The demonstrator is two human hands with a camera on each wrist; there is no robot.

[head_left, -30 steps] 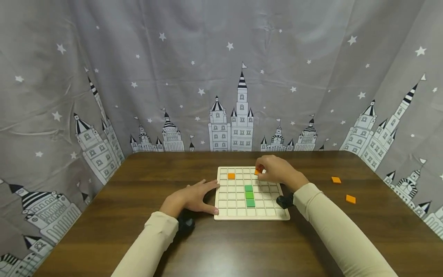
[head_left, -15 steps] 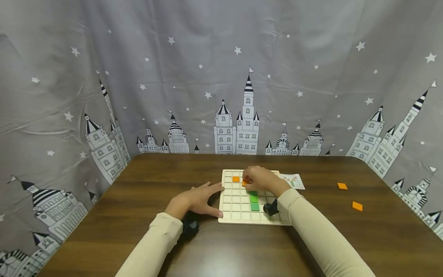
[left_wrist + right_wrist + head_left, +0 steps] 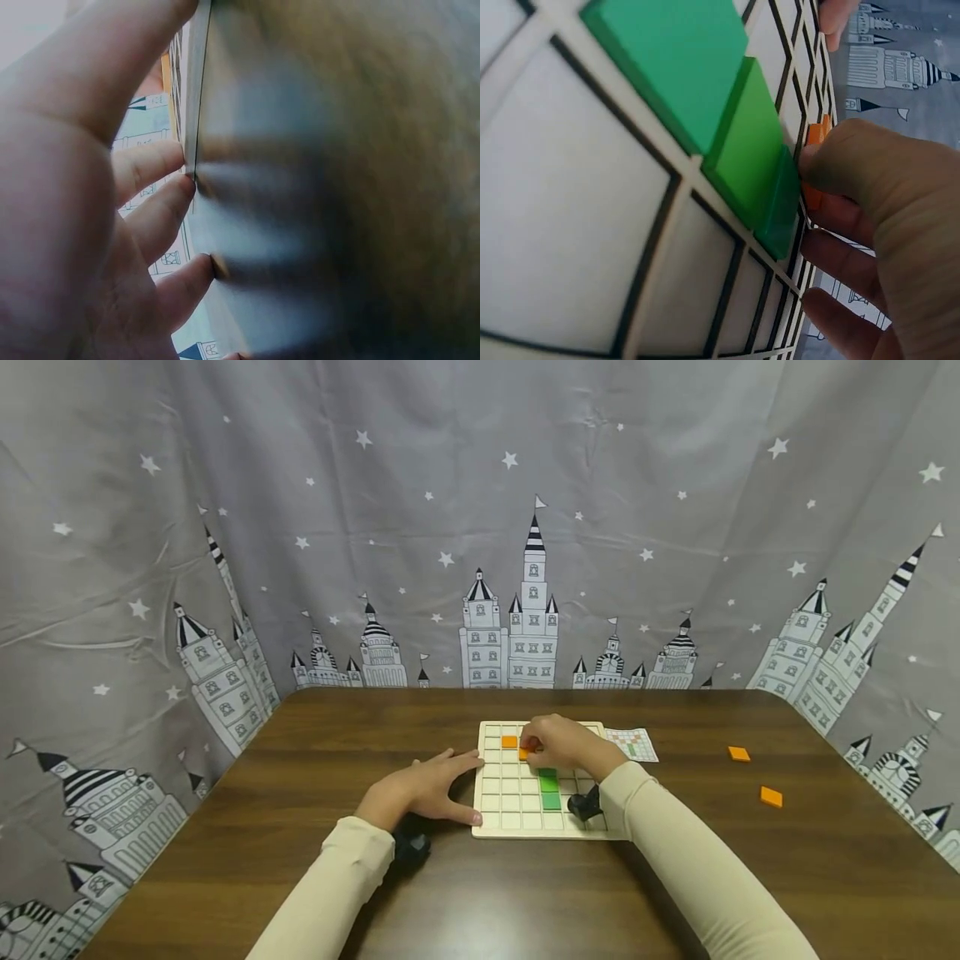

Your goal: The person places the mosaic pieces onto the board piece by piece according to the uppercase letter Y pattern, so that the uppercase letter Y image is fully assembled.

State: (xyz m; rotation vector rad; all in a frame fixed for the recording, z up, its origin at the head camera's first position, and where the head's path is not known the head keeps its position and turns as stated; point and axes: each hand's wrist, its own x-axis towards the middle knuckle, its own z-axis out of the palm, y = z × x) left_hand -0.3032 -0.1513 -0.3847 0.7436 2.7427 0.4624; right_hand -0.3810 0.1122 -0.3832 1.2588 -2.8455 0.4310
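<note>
A pale wooden grid board (image 3: 510, 820) lies on the brown table. My right hand (image 3: 562, 745) pinches an orange square tile (image 3: 524, 754) at a cell in the board's upper part; the right wrist view shows thumb and fingers at the orange tile (image 3: 814, 196). Another orange tile (image 3: 510, 742) sits in a cell just up and left. Below the hand, a column of green tiles (image 3: 550, 791) fills cells, the upper one partly hidden by the fingers. My left hand (image 3: 427, 789) rests at the board's left edge, fingers spread, thumb and fingertips touching the rim (image 3: 196, 82).
A small printed grid card (image 3: 632, 744) lies to the right of the board, partly under its edge in this view. Two loose orange tiles, one farther (image 3: 738, 753) and one nearer (image 3: 771, 797), lie on the table's right side. A grey castle-print curtain (image 3: 405, 527) hangs behind the table.
My right hand has moved left across the board's upper part with the orange tile, then barely shifted in the last half second. The printed card has come into sight. My left hand stays at the edge.
</note>
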